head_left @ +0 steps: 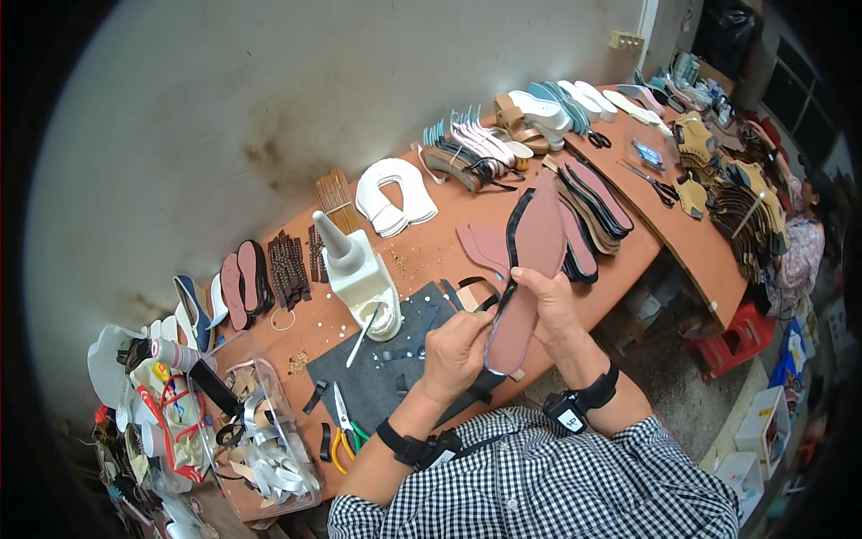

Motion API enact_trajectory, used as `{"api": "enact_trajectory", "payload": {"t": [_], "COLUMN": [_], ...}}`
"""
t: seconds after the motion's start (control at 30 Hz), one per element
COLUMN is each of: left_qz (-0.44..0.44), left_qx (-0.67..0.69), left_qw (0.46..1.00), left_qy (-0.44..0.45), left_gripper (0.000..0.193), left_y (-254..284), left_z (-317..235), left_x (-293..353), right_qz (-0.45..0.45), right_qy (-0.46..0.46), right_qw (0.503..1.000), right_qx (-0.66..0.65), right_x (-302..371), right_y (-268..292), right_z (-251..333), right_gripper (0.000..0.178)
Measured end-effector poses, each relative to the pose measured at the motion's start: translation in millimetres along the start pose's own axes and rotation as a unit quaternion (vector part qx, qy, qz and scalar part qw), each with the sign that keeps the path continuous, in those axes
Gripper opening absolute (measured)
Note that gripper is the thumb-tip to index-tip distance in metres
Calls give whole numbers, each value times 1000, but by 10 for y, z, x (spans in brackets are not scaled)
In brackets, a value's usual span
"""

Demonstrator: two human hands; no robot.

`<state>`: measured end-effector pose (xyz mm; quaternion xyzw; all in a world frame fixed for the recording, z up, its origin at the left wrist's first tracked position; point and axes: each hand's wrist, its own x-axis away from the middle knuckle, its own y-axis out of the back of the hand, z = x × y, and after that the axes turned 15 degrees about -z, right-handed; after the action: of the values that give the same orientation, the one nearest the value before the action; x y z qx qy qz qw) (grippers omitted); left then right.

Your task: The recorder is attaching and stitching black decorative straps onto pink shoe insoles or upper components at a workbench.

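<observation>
A dusty-pink shoe insole (540, 229) is held up tilted above the table. My right hand (555, 313) grips its narrow middle, thumb on top near the left edge and the other fingers hidden underneath. A thin black strip (514, 225) runs along the insole's left edge. With closed fingers, my left hand (456, 355) pinches the strip's loose end beside that edge. A dark grey mat (337, 366) lies below my left hand. On it rest scissors (342, 415) with orange and green handles, and black scraps. Another pink piece (485, 244) lies behind the insole.
A white glue pot (366, 280) with a grey cone and a brush (361, 340) stands left of centre. Stacked insoles (603, 193) lie right, white U-shaped pieces (395, 193) behind. A clear bin (269, 449) of scraps sits left; a co-worker (799, 238) is far right.
</observation>
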<state>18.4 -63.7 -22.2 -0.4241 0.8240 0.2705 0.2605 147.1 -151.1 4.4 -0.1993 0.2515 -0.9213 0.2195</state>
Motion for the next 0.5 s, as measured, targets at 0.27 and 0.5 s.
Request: {"api": "enact_trajectory", "payload": {"t": [0.27,0.5], "left_qz": [11,24], "left_qx": [-38,-43], "left_qw": [994,992], "left_qy": [-103,-116], "left_gripper": [17,16], "left_y": [102,158], "left_z": [-100,-148], "left_x": [-78,-101], "right_qz": [-39,-92], "right_qy": [9,37], "right_qw": [999,995], "right_qx": [-36,-32], "right_x": [-23,-94], "right_y": [-9,-20], "right_z": [-13,-69], "right_gripper": [18,15]}}
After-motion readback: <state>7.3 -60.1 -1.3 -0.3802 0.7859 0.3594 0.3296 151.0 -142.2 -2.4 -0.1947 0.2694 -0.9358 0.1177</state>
